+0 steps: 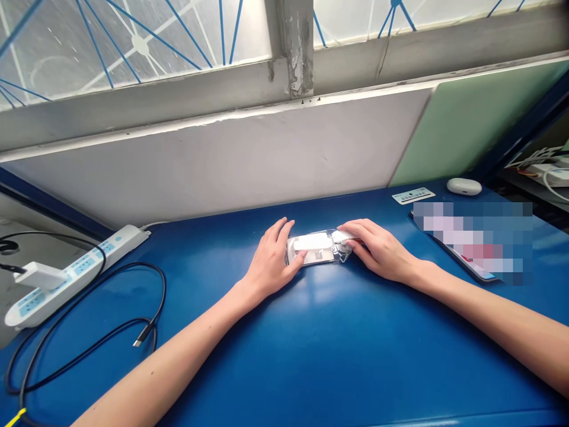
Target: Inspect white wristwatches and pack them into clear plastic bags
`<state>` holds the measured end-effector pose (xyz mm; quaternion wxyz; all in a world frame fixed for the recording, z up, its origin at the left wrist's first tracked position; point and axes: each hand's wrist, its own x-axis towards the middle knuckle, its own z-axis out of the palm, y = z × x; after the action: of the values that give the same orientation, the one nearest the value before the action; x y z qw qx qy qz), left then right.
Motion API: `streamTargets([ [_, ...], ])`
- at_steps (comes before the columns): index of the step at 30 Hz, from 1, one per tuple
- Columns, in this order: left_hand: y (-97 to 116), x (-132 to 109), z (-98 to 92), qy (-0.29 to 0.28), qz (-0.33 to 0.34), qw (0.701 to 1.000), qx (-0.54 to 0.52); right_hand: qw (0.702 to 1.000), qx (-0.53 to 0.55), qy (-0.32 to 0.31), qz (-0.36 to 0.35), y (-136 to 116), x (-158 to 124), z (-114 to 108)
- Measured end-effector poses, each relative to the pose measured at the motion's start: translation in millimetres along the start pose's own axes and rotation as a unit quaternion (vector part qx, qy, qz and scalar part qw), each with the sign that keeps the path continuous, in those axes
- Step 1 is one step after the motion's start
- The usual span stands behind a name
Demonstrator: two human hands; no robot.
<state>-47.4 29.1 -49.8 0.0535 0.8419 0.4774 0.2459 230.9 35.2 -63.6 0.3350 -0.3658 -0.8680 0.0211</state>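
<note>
A small clear plastic packet with a white oblong item inside lies flat on the blue table, near its far middle. My left hand holds the packet's left end, thumb on top and fingers curled round its edge. My right hand rests on the packet's right end, its fingers pressed together on the crinkled plastic.
A white power strip with a white adapter plugged in lies at the table's left edge. A black cable loops beside it. A white oval case and a white label sit at the far right, next to a blurred-out flat object.
</note>
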Motion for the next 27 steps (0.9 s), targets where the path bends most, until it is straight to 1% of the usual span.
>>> streamTargets([
  [3, 3, 2, 1.5, 0.026, 0.007, 1.0, -0.01, 1.0, 0.011, 0.025, -0.011, -3, 1, 1],
  [5, 7, 3, 1.3, 0.035, 0.023, 0.999, -0.012, 0.999, 0.028, 0.042, -0.004, -8, 2, 1],
  [10, 14, 7, -4.3, 0.076, 0.101, 0.992, 0.003, 0.99, 0.1, 0.071, 0.064, -33, 13, 1],
  [12, 16, 8, -6.9, 0.083, 0.102, 0.991, -0.012, 0.986, 0.13, 0.074, 0.073, -43, 21, 0],
  [14, 18, 8, -8.5, 0.079, 0.1, 0.991, -0.041, 0.986, 0.125, 0.077, 0.078, -49, 32, -2],
  [18, 23, 8, -9.2, 0.073, 0.114, 0.985, -0.11, 0.985, 0.132, 0.081, 0.071, -54, 61, -8],
  [20, 25, 9, -10.1, 0.084, 0.101, 0.981, -0.142, 0.978, 0.161, 0.107, 0.078, -57, 75, -9],
  [23, 26, 12, -15.6, 0.093, 0.059, 0.977, -0.184, 0.967, 0.198, 0.137, 0.081, -63, 89, -9],
  [25, 26, 14, -22.1, 0.084, 0.044, 0.974, -0.208, 0.954, 0.241, 0.162, 0.08, -68, 92, -9],
  [27, 28, 15, -29.5, 0.062, 0.032, 0.967, -0.246, 0.934, 0.303, 0.167, 0.092, -71, 93, -9],
])
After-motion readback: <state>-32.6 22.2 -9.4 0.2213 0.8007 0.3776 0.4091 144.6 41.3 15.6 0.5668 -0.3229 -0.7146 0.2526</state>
